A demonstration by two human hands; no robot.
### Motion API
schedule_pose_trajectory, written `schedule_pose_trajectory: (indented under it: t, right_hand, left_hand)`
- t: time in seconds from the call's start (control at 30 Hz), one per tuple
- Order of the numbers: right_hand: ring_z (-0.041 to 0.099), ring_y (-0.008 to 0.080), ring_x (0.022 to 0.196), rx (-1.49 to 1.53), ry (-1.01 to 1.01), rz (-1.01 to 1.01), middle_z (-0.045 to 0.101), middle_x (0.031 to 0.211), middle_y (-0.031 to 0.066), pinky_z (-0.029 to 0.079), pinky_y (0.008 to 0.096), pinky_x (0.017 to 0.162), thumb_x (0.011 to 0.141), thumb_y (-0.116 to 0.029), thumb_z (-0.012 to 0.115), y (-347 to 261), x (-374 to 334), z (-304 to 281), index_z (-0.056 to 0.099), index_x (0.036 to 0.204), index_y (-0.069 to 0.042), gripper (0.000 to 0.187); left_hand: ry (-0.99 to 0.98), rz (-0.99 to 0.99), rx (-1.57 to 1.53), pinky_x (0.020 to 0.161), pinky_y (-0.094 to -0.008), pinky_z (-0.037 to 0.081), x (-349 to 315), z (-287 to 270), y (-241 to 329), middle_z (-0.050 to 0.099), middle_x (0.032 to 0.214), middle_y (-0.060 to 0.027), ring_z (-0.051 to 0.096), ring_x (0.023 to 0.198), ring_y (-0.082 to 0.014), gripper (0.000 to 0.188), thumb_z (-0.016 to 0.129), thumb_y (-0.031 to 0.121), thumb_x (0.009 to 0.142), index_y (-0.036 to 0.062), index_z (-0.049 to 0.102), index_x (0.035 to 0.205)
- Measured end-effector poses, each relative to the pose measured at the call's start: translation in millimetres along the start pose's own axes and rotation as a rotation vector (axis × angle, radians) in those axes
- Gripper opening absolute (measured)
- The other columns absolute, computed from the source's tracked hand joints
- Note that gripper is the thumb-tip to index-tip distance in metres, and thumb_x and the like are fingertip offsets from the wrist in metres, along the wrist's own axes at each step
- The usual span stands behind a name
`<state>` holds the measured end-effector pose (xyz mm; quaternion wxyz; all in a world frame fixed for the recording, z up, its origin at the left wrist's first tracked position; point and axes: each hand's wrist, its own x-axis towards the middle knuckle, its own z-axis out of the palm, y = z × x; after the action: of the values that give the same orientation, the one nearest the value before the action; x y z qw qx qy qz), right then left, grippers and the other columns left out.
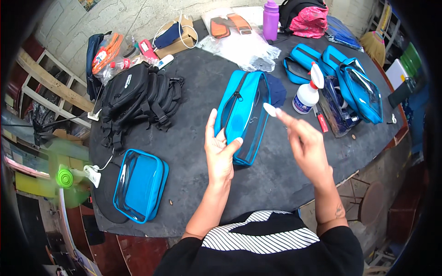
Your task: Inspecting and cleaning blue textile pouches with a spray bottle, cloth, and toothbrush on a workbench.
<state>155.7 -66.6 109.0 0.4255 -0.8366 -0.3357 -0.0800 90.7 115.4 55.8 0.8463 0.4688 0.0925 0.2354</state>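
My left hand [218,156] is closed on the near left edge of a blue zippered pouch [236,122] with a clear plastic window, tipped up on its side. A black zipper runs along the pouch's upper part, and a darker round patch shows on its blue side. Between the fingertips of my right hand [307,145] is a small white oval piece [270,110], thin and flat-looking, just off the pouch's right side. What it is made of, I cannot make out. A white spray bottle [306,97] with a red collar stands beyond that hand.
Another blue pouch [159,188] lies at the table's near left, below a black backpack [133,94]. Several blue pouches [363,94] are piled at the right, by a red-and-white marker-like tube [321,120]. A purple bottle [270,22] and plastic bags [241,48] are at the back.
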Motion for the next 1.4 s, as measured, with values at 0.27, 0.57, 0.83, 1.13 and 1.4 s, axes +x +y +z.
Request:
schedule_pose_trajectory:
  t: [0.27,0.57,0.83,1.13,1.4]
  right_hand:
    - [0.056,0.0304,0.055,-0.134,-0.132,-0.01,0.046,0.069,0.0112,0.047,0.042,0.054,0.076,0.006,0.055,-31,-10,19,0.053,0.132,-0.025,0.063]
    - [0.055,0.0325,0.057,-0.204,-0.066,0.052,0.045,0.073,0.0123,0.044,0.0429,0.054,0.077,0.007,0.053,-15,-11,43,0.049,0.135,-0.02,0.063]
    - [0.059,0.0343,0.056,-0.324,-0.119,-0.007,0.05,0.076,0.0135,0.05,0.0431,0.052,0.078,0.002,0.054,-7,19,92,0.042,0.139,-0.027,0.069]
    - [0.06,0.0334,0.055,-0.361,0.008,-0.04,0.05,0.076,0.0152,0.05,0.0433,0.049,0.075,0.003,0.056,4,18,119,0.039,0.141,-0.029,0.075]
    - [0.061,0.032,0.052,-0.352,-0.016,-0.036,0.049,0.075,0.0153,0.051,0.0408,0.047,0.08,0.0,0.055,9,16,121,0.03,0.146,-0.026,0.075]
  left_hand:
    - [-0.133,-0.014,0.15,0.092,-0.0269,0.045,21,-1,17,0.053,0.127,-0.0179,0.056,0.113,-0.0194,0.083,0.048,-0.022,0.071,0.0038,0.023,0.146]
    - [-0.209,-0.179,0.321,0.091,-0.0271,0.046,66,-37,17,0.064,0.11,-0.0102,0.061,0.098,-0.0146,0.049,0.065,-0.008,0.073,-0.0008,0.06,0.121]
    - [-0.239,-0.271,0.265,0.087,-0.0275,0.049,73,-41,16,0.065,0.108,-0.0112,0.063,0.094,-0.0155,0.058,0.065,-0.014,0.066,-0.0026,0.057,0.123]
    - [-0.157,-0.303,0.274,0.086,-0.0253,0.048,76,-39,19,0.064,0.111,-0.0111,0.062,0.094,-0.0142,0.061,0.06,-0.016,0.065,-0.0034,0.055,0.125]
    - [-0.13,-0.275,0.273,0.087,-0.0254,0.048,73,-37,15,0.064,0.11,-0.0113,0.062,0.095,-0.0145,0.061,0.059,-0.017,0.065,-0.0036,0.055,0.125]
